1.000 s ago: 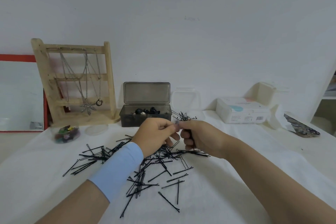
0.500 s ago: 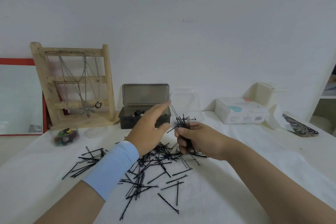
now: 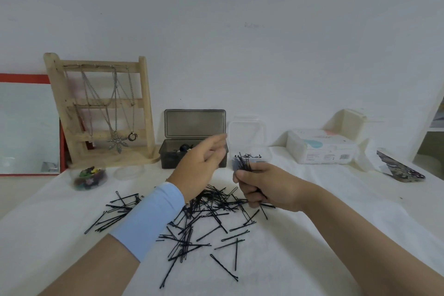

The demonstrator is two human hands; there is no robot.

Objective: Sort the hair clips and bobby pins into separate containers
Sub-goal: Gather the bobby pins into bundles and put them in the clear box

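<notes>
Black bobby pins lie scattered over the white cloth in front of me. My right hand is closed around a bundle of bobby pins that stick up out of the fist. My left hand, blurred, hovers above the pile with fingers apart and nothing visible in them. Behind it stands a dark grey box with its lid up and dark clips inside. A clear container with some bobby pins sits just right of the box, behind my right hand.
A small clear bowl of coloured clips and a clear lid sit at the left. A wooden jewellery stand, a red-framed mirror, a white packet and a phone line the back.
My left hand has let go of the bundle and lifted away toward the grey box, fingers spreading. My right hand keeps the bundle and has dropped slightly.
</notes>
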